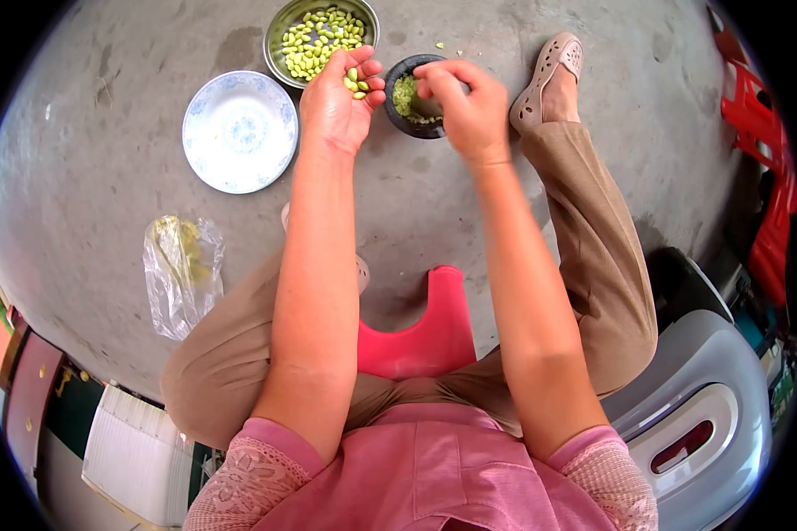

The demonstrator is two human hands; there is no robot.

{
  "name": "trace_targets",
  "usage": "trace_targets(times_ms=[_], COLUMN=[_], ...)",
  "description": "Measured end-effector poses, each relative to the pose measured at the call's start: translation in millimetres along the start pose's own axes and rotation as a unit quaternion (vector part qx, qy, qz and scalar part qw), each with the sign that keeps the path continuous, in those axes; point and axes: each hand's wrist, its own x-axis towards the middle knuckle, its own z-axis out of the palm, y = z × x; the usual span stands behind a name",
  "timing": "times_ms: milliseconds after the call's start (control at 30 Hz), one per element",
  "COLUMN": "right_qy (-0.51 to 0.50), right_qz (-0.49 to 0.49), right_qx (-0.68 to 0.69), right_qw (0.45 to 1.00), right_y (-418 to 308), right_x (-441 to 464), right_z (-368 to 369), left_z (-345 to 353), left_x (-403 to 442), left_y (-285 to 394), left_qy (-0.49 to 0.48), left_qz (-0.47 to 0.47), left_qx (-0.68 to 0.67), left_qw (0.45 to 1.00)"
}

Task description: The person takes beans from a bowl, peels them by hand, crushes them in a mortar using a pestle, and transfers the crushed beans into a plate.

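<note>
Cupping loosely, palm up, the person's left hand holds a few green beans in the head view, while the right hand, fingers curled, hangs over a dark mortar; whether it grips anything cannot be told. Should the left palm tilt or its fingers spread, beans could roll off onto the floor below. A knock from the right hand could tip the mortar and spill its contents; small green bits lie just beyond it. The beans look smooth, plump and oval; more sit in a metal bowl just past the left hand. Under the right hand, the green mash looks coarse and clumped.
</note>
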Motion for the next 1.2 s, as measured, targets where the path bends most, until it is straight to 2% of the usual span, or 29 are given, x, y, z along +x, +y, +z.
trace_targets(times_ms=[33,167,300,400,467,533,633,667,700,800,933,1067,1200], right_qy=[0.028,0.003,-0.012,-0.064,-0.027,-0.017,0.007,0.005,0.005,0.034,0.042,0.034,-0.005], right_qz=[-0.019,0.007,-0.006,-0.063,-0.038,0.008,-0.020,0.002,0.028,0.026,0.001,-0.013,-0.028], right_qx=[0.024,0.041,0.105,0.114,0.095,0.038,0.016,0.035,0.051,0.110,0.122,0.137,0.130], right_qw=[0.999,0.999,0.994,0.989,0.994,0.999,1.000,0.999,0.998,0.993,0.992,0.990,0.991], right_y=[2.5,-4.4,-53.5,-76.8,-78.2,-25.8,1.8,4.1,2.1,-22.7,-36.1,-43.0,-66.5], right_x=[-1.4,6.9,9.0,14.0,13.8,16.7,14.7,14.8,12.3,1.0,2.0,6.2,1.9], right_z=[6.0,-4.3,-24.7,-29.5,-17.4,-7.3,5.1,3.6,0.1,-14.2,-31.8,-33.9,-36.2], left_z=[1.7,1.4,1.2,1.0,0.4,1.5,4.8,4.4,2.4,17.2,17.8,20.4,21.0], left_x=[-1.3,-1.7,-1.4,0.7,0.9,0.2,-2.0,-3.6,-0.8,-9.0,-6.8,-10.3,-9.5], left_y=[-1.2,-5.0,-4.1,-2.9,-3.1,-3.4,-3.9,-4.7,-5.8,-2.4,-5.4,-1.9,0.1], left_qy=[-0.001,0.003,0.008,0.017,0.002,-0.001,-0.015,-0.025,-0.043,-0.067,-0.116,-0.114,-0.113], left_qz=[0.000,-0.012,-0.001,0.004,-0.003,-0.003,0.002,0.001,0.015,0.008,0.014,-0.004,-0.008], left_qx=[0.000,-0.002,-0.009,-0.013,-0.024,-0.007,0.007,0.003,0.020,0.006,0.066,0.131,0.137], left_qw=[1.000,1.000,1.000,1.000,1.000,1.000,1.000,1.000,0.999,0.998,0.991,0.985,0.984])
